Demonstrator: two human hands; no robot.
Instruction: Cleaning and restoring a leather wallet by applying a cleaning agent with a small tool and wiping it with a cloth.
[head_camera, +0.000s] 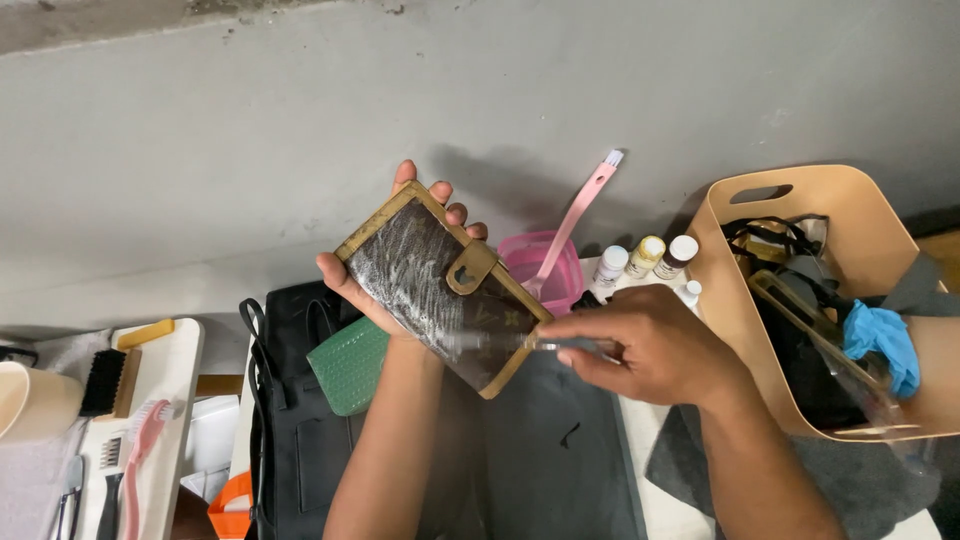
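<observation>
Item: worn brown patterned leather wallet with tan trim and snap tab (440, 285), raised above the dark grey mat (560, 450), cradled in my left hand (385, 290), fingers curled behind its far edge. My right hand (650, 345) pinches a blurred clear-handled brush (500, 343) against its foamy face. Behind: pink tub (545, 262) with pink brush (575, 215), three small bottles (645, 258), tan basket (770, 330).

A pink tub (545, 268) with a pink brush (578, 215) stands just beyond the right grip; three small bottles (645, 258) sit beside it. A tan basket (745, 290) lies right, a green pouch (350, 365) beneath the left.
</observation>
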